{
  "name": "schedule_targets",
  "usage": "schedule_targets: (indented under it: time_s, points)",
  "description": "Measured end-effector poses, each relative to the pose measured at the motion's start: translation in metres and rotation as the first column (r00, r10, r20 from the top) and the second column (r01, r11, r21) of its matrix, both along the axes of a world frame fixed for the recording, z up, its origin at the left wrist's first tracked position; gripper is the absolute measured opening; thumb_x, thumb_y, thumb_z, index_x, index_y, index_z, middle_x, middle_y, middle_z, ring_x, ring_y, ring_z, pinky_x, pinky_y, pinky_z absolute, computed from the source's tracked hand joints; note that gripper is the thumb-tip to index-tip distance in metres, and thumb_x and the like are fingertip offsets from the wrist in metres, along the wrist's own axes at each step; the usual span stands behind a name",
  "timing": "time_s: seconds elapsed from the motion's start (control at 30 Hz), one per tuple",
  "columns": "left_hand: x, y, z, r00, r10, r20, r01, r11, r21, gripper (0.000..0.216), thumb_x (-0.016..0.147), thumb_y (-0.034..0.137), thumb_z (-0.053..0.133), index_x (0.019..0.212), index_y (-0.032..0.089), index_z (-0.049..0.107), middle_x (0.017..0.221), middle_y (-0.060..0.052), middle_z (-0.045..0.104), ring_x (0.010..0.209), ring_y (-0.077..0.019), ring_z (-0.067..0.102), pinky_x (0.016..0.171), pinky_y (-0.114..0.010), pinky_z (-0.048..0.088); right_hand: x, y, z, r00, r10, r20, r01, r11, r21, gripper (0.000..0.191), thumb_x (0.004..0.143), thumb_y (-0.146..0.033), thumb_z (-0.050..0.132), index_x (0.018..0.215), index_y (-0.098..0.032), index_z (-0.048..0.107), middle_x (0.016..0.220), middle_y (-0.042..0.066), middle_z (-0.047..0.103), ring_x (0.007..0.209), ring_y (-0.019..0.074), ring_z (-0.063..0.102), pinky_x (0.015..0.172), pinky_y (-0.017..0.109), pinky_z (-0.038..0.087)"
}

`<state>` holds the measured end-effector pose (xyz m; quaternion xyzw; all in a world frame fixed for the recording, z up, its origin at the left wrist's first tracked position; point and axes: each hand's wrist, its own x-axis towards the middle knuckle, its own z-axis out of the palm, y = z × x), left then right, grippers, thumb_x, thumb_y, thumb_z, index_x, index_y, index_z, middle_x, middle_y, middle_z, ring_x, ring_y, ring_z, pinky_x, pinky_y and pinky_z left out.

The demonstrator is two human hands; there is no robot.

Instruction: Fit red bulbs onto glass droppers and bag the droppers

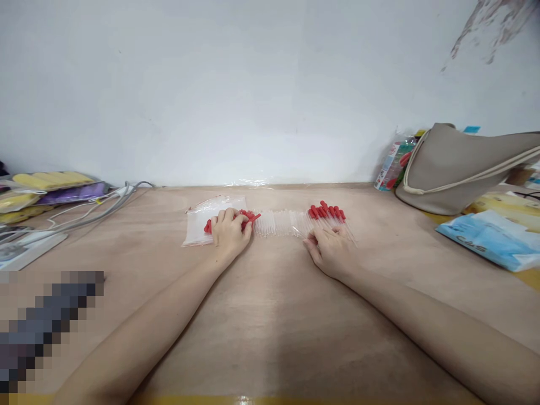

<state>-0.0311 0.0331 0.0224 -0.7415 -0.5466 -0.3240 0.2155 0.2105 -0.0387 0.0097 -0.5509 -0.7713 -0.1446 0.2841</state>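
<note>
On the wooden table (pixel 270 315) lie several clear plastic droppers with red bulbs. My left hand (pixel 230 230) is closed over a bunch of red-bulbed droppers (pixel 250 217) that rests on a clear plastic bag (pixel 198 225). A second bunch of droppers (pixel 327 214) lies to the right, bulbs pointing away from me. My right hand (pixel 331 247) rests on their clear stems with fingers curled down on them. The clear stems (pixel 278 223) of both bunches meet between my hands.
A beige bag (pixel 459 166) lies at the right against the wall, with colourful packets (pixel 394 163) behind it and a blue-white packet (pixel 489 239) in front. At the left are grey cables (pixel 97 208), yellow and purple packs (pixel 50 188) and a blurred patch.
</note>
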Motion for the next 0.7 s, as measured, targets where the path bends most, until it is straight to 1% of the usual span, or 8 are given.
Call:
schedule_targets:
  time_s: [0.1, 0.23, 0.43, 0.5, 0.53, 0.6, 0.67, 0.7]
  points:
    - [-0.001, -0.006, 0.001, 1.000, -0.024, 0.005, 0.024, 0.999, 0.028, 0.016, 0.077, 0.031, 0.051, 0.077, 0.021, 0.065, 0.086, -0.008, 0.056, 0.087, -0.0250, 0.045, 0.072, -0.038, 0.028, 0.001, 0.001, -0.002, 0.999, 0.029, -0.028, -0.029, 1.000, -0.005, 0.016, 0.085, -0.026, 0.043, 0.082, -0.016, 0.055, 0.073, 0.003, 0.065, 0.070, 0.0166, 0.057, 0.074, 0.031, 0.026]
    - [-0.003, -0.012, 0.000, 0.999, -0.045, -0.007, 0.046, 0.998, 0.031, 0.015, 0.075, 0.031, 0.053, 0.076, 0.020, 0.064, 0.087, -0.007, 0.056, 0.086, -0.0247, 0.046, 0.074, -0.039, 0.028, 0.002, 0.003, -0.005, 0.997, 0.069, -0.019, -0.069, 0.997, 0.043, 0.021, 0.086, -0.025, 0.041, 0.096, -0.015, 0.057, 0.081, 0.006, 0.067, 0.076, 0.0178, 0.058, 0.076, 0.032, 0.026]
    - [-0.006, -0.012, 0.000, 0.999, -0.034, 0.013, 0.034, 0.999, -0.005, 0.012, 0.074, 0.027, 0.053, 0.076, 0.019, 0.061, 0.085, -0.007, 0.058, 0.087, -0.0253, 0.047, 0.074, -0.039, 0.030, 0.002, 0.003, -0.004, 0.996, 0.084, -0.022, -0.083, 0.996, 0.041, 0.020, 0.085, -0.023, 0.042, 0.095, -0.015, 0.058, 0.081, 0.005, 0.068, 0.076, 0.0180, 0.059, 0.075, 0.032, 0.027]
    - [-0.006, -0.014, 0.001, 0.997, -0.062, 0.044, 0.062, 0.998, 0.000, 0.011, 0.074, 0.026, 0.052, 0.077, 0.018, 0.059, 0.083, -0.006, 0.058, 0.087, -0.0251, 0.047, 0.075, -0.039, 0.031, 0.002, 0.003, -0.004, 0.996, 0.088, -0.026, -0.087, 0.996, 0.036, 0.020, 0.085, -0.023, 0.042, 0.094, -0.015, 0.058, 0.082, 0.005, 0.068, 0.076, 0.0180, 0.059, 0.075, 0.032, 0.027]
    - [-0.005, -0.015, 0.002, 0.993, -0.101, 0.059, 0.102, 0.995, -0.001, 0.010, 0.075, 0.026, 0.052, 0.077, 0.018, 0.058, 0.083, -0.006, 0.058, 0.086, -0.0245, 0.047, 0.075, -0.039, 0.032, 0.002, 0.003, -0.004, 0.995, 0.092, -0.032, -0.091, 0.995, 0.031, 0.020, 0.085, -0.023, 0.042, 0.093, -0.015, 0.058, 0.082, 0.006, 0.067, 0.076, 0.0179, 0.058, 0.075, 0.032, 0.027]
    - [-0.004, -0.020, 0.002, 0.970, -0.234, 0.071, 0.237, 0.971, -0.027, 0.009, 0.075, 0.024, 0.051, 0.077, 0.018, 0.057, 0.083, -0.006, 0.058, 0.085, -0.0225, 0.048, 0.077, -0.037, 0.035, 0.003, 0.003, -0.004, 0.993, 0.104, -0.052, -0.103, 0.994, 0.020, 0.018, 0.085, -0.022, 0.041, 0.090, -0.015, 0.057, 0.082, 0.006, 0.067, 0.076, 0.0173, 0.058, 0.075, 0.032, 0.027]
    - [-0.002, -0.026, 0.001, 0.922, -0.378, 0.079, 0.384, 0.919, -0.092, 0.007, 0.075, 0.022, 0.050, 0.077, 0.018, 0.055, 0.082, -0.005, 0.057, 0.083, -0.0201, 0.049, 0.077, -0.034, 0.038, 0.004, 0.003, -0.005, 0.990, 0.116, -0.077, -0.116, 0.993, 0.009, 0.016, 0.085, -0.022, 0.041, 0.087, -0.016, 0.056, 0.080, 0.005, 0.066, 0.075, 0.0168, 0.057, 0.075, 0.032, 0.028]
    - [-0.001, -0.029, 0.000, 0.900, -0.428, 0.089, 0.436, 0.890, -0.132, 0.007, 0.074, 0.021, 0.050, 0.077, 0.017, 0.055, 0.081, -0.005, 0.056, 0.081, -0.0191, 0.050, 0.075, -0.032, 0.040, 0.005, 0.003, -0.006, 0.989, 0.124, -0.087, -0.124, 0.992, 0.003, 0.015, 0.084, -0.021, 0.041, 0.086, -0.016, 0.055, 0.080, 0.004, 0.065, 0.075, 0.0167, 0.057, 0.075, 0.031, 0.028]
